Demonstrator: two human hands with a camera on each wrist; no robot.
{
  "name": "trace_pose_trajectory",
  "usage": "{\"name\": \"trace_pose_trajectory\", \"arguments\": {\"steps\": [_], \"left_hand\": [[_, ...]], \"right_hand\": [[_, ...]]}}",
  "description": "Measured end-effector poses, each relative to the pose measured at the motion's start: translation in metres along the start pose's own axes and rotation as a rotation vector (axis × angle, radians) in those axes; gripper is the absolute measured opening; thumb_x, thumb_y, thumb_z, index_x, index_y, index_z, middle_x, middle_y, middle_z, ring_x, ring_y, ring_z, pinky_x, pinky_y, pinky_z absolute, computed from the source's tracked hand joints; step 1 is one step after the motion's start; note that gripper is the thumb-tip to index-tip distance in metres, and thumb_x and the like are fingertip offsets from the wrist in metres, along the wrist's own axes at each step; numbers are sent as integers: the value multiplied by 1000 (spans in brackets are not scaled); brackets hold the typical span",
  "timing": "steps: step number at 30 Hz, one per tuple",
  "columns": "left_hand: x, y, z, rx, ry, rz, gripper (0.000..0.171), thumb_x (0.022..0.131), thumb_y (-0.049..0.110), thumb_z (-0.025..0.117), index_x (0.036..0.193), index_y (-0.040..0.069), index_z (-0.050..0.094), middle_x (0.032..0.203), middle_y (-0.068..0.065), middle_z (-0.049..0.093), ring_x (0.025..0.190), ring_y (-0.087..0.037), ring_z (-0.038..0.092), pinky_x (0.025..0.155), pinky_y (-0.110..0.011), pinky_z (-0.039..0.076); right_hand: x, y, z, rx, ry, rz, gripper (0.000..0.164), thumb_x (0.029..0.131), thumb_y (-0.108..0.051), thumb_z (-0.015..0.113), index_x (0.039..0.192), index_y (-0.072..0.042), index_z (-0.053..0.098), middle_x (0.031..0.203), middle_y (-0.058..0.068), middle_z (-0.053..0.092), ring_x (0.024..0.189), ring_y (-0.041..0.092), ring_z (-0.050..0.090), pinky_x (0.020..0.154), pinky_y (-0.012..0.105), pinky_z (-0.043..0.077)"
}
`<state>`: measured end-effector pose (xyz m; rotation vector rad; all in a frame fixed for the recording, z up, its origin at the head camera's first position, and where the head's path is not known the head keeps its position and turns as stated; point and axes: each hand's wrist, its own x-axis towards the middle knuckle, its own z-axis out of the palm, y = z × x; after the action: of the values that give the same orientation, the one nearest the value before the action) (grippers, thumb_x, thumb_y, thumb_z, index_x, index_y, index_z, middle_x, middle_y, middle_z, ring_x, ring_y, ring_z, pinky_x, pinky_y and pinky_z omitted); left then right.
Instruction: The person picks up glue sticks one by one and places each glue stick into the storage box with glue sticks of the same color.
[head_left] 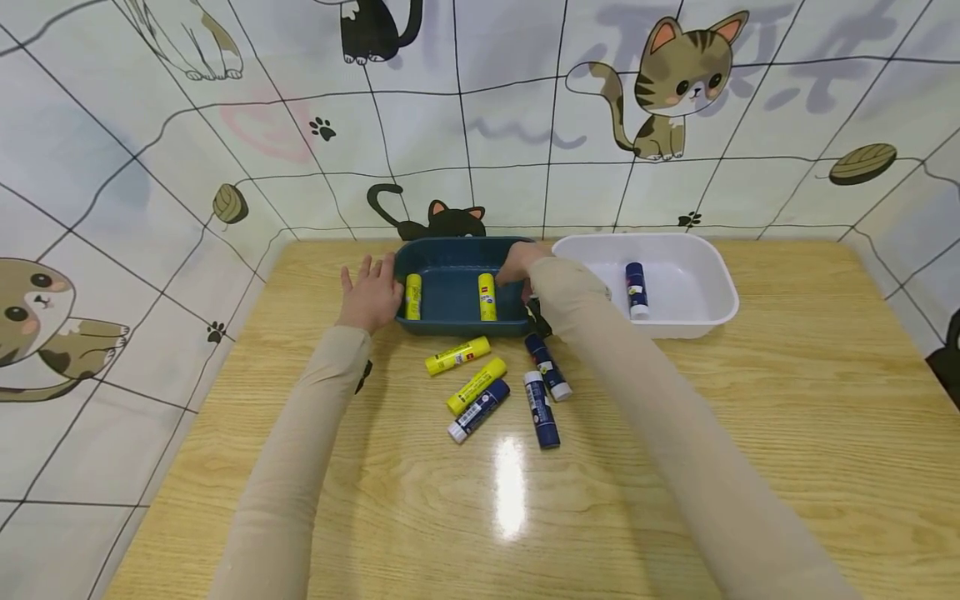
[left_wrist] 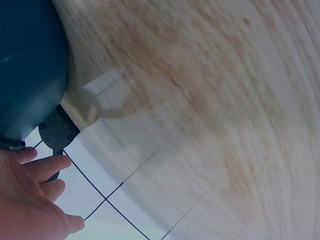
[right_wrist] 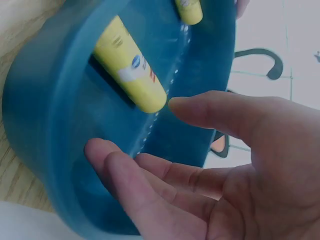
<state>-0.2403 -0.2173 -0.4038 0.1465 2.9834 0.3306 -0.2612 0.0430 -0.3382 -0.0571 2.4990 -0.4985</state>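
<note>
My left hand (head_left: pixel 370 297) rests against the left end of the dark blue bin (head_left: pixel 461 328), its fingers spread. In the left wrist view that hand (left_wrist: pixel 37 197) is beside the bin's rim. My right hand (head_left: pixel 523 265) reaches over the bin's right end. The right wrist view shows this hand (right_wrist: pixel 200 170) with loosely bent fingers and nothing in them. Its thumb tip is close to the end of a yellow glue stick (right_wrist: pixel 132 70). That glue stick (head_left: pixel 487 297) lies inside the bin, and another yellow glue stick (head_left: pixel 413 297) lies near the left wall.
A white bin (head_left: pixel 686 328) stands to the right, holding one navy glue stick (head_left: pixel 636 291). On the wooden table (head_left: pixel 420 508) before the bins lie two yellow glue sticks (head_left: pixel 457 356) and three navy glue sticks (head_left: pixel 542 410). A cat-patterned curtain (head_left: pixel 517 125) hangs behind.
</note>
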Motion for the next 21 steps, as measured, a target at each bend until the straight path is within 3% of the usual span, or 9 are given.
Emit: {"name": "trace_pose_trajectory", "arguments": {"steps": [7,15,21], "left_hand": [[1,-1,0,7,3,0,58,101,25,29,154,7,15,154,-20,27,145,-35,5,110,-61,-6],[-1,0,-1,0,-3,6,58,101,24,29,154,6,15,154,-20,27,145,-35,5,109,-61,-9],[0,0,0,-1,8,9,58,101,24,29,154,6,16,153,-21,28,145,-36,6,109,-61,-8]], "right_hand": [[-13,-4,-2,-25,-17,-44,46,94,-31,60,130,-3,56,97,18,71,86,25,71,56,24,52],[-25,-6,-1,-2,-14,-69,43,93,-29,61,124,0,57,93,16,70,78,23,70,69,30,56],[-36,-5,-1,-13,-24,-113,40,93,-29,61,121,0,58,89,13,69,72,20,68,69,31,56]]}}
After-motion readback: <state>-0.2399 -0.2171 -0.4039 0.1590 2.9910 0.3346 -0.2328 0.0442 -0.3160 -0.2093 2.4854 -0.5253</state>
